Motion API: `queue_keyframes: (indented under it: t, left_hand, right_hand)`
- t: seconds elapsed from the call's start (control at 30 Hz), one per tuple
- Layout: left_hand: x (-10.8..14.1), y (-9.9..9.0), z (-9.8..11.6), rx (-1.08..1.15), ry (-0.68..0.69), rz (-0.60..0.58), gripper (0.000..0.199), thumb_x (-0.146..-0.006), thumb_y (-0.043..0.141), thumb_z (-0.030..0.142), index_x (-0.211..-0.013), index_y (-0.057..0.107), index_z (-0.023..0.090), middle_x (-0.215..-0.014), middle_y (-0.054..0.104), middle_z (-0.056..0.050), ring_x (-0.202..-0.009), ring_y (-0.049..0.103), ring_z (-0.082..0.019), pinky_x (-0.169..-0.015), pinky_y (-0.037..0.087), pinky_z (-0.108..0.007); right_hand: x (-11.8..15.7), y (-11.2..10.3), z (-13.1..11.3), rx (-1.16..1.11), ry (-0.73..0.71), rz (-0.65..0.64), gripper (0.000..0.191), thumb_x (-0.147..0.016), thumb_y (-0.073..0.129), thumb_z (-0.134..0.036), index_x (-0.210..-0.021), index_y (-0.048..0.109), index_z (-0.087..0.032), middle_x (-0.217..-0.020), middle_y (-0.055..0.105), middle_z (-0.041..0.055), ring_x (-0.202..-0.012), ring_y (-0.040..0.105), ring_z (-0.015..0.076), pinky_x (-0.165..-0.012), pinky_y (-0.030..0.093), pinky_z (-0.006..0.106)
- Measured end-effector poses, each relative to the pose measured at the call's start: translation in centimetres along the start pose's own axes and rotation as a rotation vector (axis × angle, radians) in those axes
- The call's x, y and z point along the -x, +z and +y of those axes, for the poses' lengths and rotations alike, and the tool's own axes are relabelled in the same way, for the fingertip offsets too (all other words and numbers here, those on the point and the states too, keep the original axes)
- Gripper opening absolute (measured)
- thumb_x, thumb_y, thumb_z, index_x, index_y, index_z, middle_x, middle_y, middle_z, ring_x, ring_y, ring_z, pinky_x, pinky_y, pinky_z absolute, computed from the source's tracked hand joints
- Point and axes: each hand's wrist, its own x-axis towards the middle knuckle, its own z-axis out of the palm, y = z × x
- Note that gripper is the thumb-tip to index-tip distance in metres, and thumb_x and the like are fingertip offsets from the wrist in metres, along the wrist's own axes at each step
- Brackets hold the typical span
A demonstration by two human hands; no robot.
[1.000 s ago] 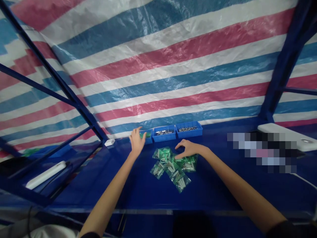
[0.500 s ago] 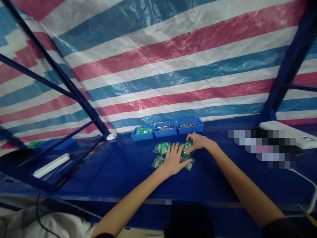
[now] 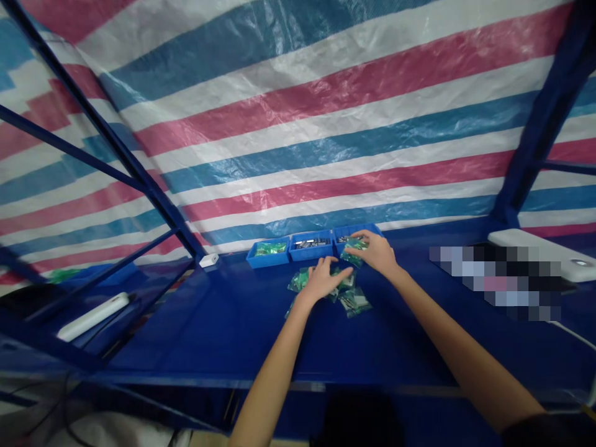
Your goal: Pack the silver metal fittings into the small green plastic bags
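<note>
My right hand pinches a small clear bag with green content in front of the right blue bin. My left hand rests over a pile of similar small bags, its fingers apart. One bag with metal parts lies just right of the pile on the blue table. Behind stand a middle bin with metal pieces and a left bin with green bags.
A small white box sits at the table's back left. At the right lie a white device and a blurred-out flat object. A long white object lies at the far left, beyond the frame bars.
My right hand has lifted a bag up and away from the pile, towards the right bin. My left hand has drawn in its fingers and shifted slightly, uncovering the bag at the right.
</note>
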Motion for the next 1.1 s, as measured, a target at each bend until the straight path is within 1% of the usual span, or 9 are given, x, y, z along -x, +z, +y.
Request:
queue_keyframes:
  t: [0.1, 0.17, 0.3, 0.4, 0.57, 0.7, 0.77, 0.93, 1.1]
  left_hand:
    - [-0.5, -0.1, -0.2, 0.264, 0.0, 0.185, 0.044, -0.076, 0.048, 0.058, -0.098, 0.058, 0.021, -0.094, 0.062, -0.004, -0.09, 0.057, -0.019, -0.083, 0.041, -0.031]
    - [-1.1, 0.0, -0.5, 0.408, 0.032, 0.275, 0.038, -0.076, 0.052, 0.054, -0.086, 0.062, 0.018, -0.078, 0.062, -0.002, -0.073, 0.057, -0.015, -0.068, 0.043, -0.026]
    - [-2.0, -0.2, -1.4, 0.557, 0.088, 0.404, 0.029, -0.072, 0.061, 0.043, -0.075, 0.065, 0.014, -0.068, 0.062, -0.002, -0.062, 0.054, -0.013, -0.06, 0.042, -0.024]
    - [-1.9, -0.7, -1.5, 0.582, 0.176, 0.461, 0.022, -0.072, 0.064, 0.036, -0.078, 0.067, 0.016, -0.081, 0.065, -0.005, -0.077, 0.059, -0.016, -0.068, 0.044, -0.026]
    - [-1.1, -1.3, -0.7, 0.321, 0.403, 0.549, 0.008, -0.068, 0.071, 0.025, -0.075, 0.071, 0.022, -0.095, 0.061, -0.005, -0.096, 0.055, -0.018, -0.088, 0.04, -0.034]
    - [-0.8, -1.6, -0.7, 0.142, 0.412, 0.638, 0.007, -0.07, 0.069, 0.019, -0.072, 0.071, 0.025, -0.102, 0.062, -0.004, -0.102, 0.053, -0.021, -0.092, 0.036, -0.04]
    - [-0.9, -1.7, -0.9, 0.157, 0.398, 0.642, 0.005, -0.07, 0.068, 0.019, -0.071, 0.071, 0.024, -0.095, 0.065, -0.004, -0.095, 0.057, -0.02, -0.091, 0.036, -0.039]
    - [-1.2, -1.6, -1.1, 0.381, 0.279, 0.588, 0.017, -0.067, 0.07, 0.032, -0.077, 0.071, 0.018, -0.067, 0.066, -0.001, -0.064, 0.058, -0.015, -0.069, 0.044, -0.028]
    - [-1.7, -1.4, -1.8, 0.447, 0.176, 0.606, 0.026, -0.068, 0.067, 0.038, -0.081, 0.068, 0.016, -0.061, 0.058, 0.001, -0.058, 0.051, -0.011, -0.06, 0.041, -0.023]
  right_hand:
    - [0.0, 0.7, -0.4, -0.359, 0.096, -0.09, 0.038, -0.064, 0.069, -0.044, -0.093, 0.065, -0.019, -0.085, 0.07, 0.006, -0.078, 0.064, 0.021, -0.053, 0.051, 0.026]
    - [0.2, 1.2, -0.6, -0.571, 0.154, -0.19, 0.035, -0.066, 0.068, -0.041, -0.092, 0.065, -0.018, -0.086, 0.07, 0.0066, -0.074, 0.065, 0.019, -0.05, 0.053, 0.026]
    - [0.7, 2.1, -0.9, -0.697, 0.067, -0.286, 0.031, -0.06, 0.073, -0.032, -0.086, 0.067, -0.018, -0.086, 0.07, 0.0056, -0.078, 0.065, 0.0184, -0.067, 0.056, 0.032]
    - [0.8, 2.6, -0.6, -0.655, -0.071, -0.233, 0.026, -0.058, 0.073, -0.031, -0.08, 0.068, -0.018, -0.081, 0.069, 0.0041, -0.08, 0.064, 0.0188, -0.081, 0.052, 0.036]
    - [0.6, 2.9, 0.4, -0.605, -0.218, -0.061, 0.015, -0.064, 0.067, -0.033, -0.064, 0.066, -0.019, -0.096, 0.065, 0.0079, -0.096, 0.06, 0.0232, -0.08, 0.05, 0.037]
    - [0.6, 2.5, 0.1, -0.495, -0.351, 0.07, 0.01, -0.068, 0.066, -0.029, -0.062, 0.068, -0.021, -0.113, 0.058, 0.0064, -0.107, 0.054, 0.023, -0.094, 0.042, 0.039]
    - [0.8, 2.3, -0.4, -0.504, -0.375, 0.09, 0.009, -0.067, 0.066, -0.029, -0.063, 0.07, -0.022, -0.117, 0.057, 0.0055, -0.111, 0.052, 0.0235, -0.098, 0.038, 0.039]
    - [1.3, 2.1, -2.1, -0.67, -0.19, -0.057, 0.027, -0.071, 0.064, -0.04, -0.088, 0.071, -0.02, -0.091, 0.069, 0.0054, -0.088, 0.063, 0.0214, -0.081, 0.049, 0.035]
    - [1.3, 2.4, -2.0, -0.737, 0.037, -0.115, 0.053, -0.068, 0.065, -0.045, -0.112, 0.06, -0.016, -0.073, 0.07, 0.004, -0.07, 0.066, 0.0182, -0.067, 0.051, 0.03]
